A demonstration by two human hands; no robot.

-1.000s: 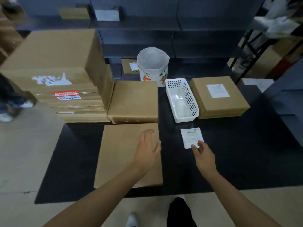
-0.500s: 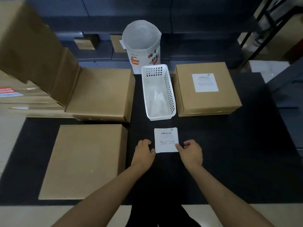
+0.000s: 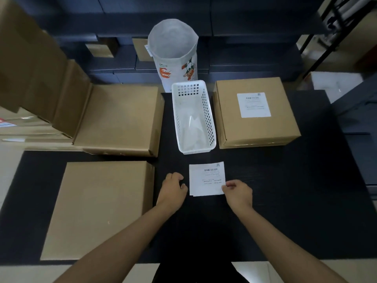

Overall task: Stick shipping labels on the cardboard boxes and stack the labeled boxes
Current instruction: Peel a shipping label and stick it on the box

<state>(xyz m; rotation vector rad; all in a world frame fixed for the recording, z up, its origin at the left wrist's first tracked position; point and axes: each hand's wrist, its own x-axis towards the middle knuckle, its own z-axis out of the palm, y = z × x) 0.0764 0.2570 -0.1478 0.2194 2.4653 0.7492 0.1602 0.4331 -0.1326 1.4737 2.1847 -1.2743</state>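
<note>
I see the white printed shipping label (image 3: 207,179) lying between my hands: right hand (image 3: 238,193) pinches its near-right corner, left hand (image 3: 173,187) curled empty beside its left edge; the unlabeled flat brown cardboard box (image 3: 98,209) lies leftward.

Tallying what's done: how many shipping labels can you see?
2. One label is stuck on top of the far right box. The other label lies loose on the black mat, between the hands. More may be in the basket; contents unclear.
</note>
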